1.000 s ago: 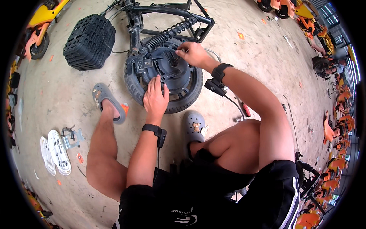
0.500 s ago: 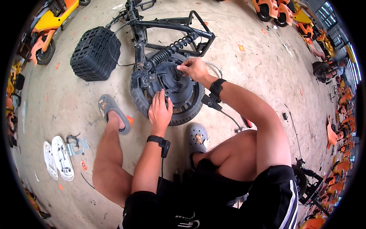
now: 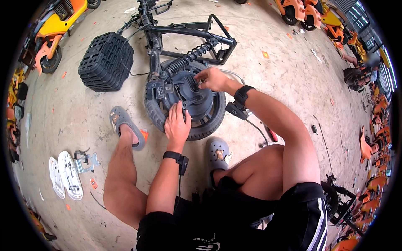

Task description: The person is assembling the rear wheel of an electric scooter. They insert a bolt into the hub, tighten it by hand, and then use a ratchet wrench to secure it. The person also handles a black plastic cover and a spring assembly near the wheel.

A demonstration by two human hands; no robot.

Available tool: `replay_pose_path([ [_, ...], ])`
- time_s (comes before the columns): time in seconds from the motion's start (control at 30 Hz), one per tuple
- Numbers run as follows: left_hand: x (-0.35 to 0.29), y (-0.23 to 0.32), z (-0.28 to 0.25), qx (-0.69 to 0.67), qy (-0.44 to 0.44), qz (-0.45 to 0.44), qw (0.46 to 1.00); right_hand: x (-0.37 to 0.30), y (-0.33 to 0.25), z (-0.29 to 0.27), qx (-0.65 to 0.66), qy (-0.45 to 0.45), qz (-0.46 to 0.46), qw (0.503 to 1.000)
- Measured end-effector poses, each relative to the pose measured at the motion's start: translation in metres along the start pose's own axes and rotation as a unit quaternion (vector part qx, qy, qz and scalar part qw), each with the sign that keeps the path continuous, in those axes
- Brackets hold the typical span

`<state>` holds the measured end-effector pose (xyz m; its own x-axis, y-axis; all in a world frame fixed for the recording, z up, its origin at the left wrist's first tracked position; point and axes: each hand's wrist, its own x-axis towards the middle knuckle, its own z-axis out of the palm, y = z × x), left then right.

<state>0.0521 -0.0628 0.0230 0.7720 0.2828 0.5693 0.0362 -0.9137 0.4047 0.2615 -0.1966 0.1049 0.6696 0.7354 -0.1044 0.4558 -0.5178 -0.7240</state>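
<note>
Head view, wheel: the black wheel lies flat on the concrete floor, attached to a black frame with a coil spring.
Left hand: the left hand presses palm-down on the wheel hub, fingers spread, clamped on nothing; probably steadying it.
Right hand: the right hand pinches fingers together at the hub's far edge; the held part is too small to tell.
Surroundings: a black basket stands beside the frame; white soles lie well apart.

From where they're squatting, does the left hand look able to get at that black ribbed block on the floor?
Probably yes. The left hand rests on the wheel, and the black ribbed block lies beyond it to the left over bare floor. It looks like a long stretch.
</note>
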Motion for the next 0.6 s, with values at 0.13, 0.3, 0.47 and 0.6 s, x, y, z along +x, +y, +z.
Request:
replay_pose_path([
  [0.13,0.0,0.0,0.001,-0.001,0.006,0.0,1.0,-0.015,-0.015,0.001,-0.096,0.029,-0.044,0.994],
  [0.3,0.0,0.001,0.003,-0.008,0.01,0.004,1.0,-0.015,-0.01,-0.001,-0.191,0.014,-0.095,0.977],
  [0.47,0.0,0.0,0.001,-0.021,0.015,0.005,1.0,-0.014,-0.008,0.003,-0.254,0.015,-0.144,0.956],
  [0.6,0.001,0.0,0.0,-0.021,0.012,0.002,1.0,-0.013,-0.007,0.006,-0.244,0.03,-0.159,0.956],
])
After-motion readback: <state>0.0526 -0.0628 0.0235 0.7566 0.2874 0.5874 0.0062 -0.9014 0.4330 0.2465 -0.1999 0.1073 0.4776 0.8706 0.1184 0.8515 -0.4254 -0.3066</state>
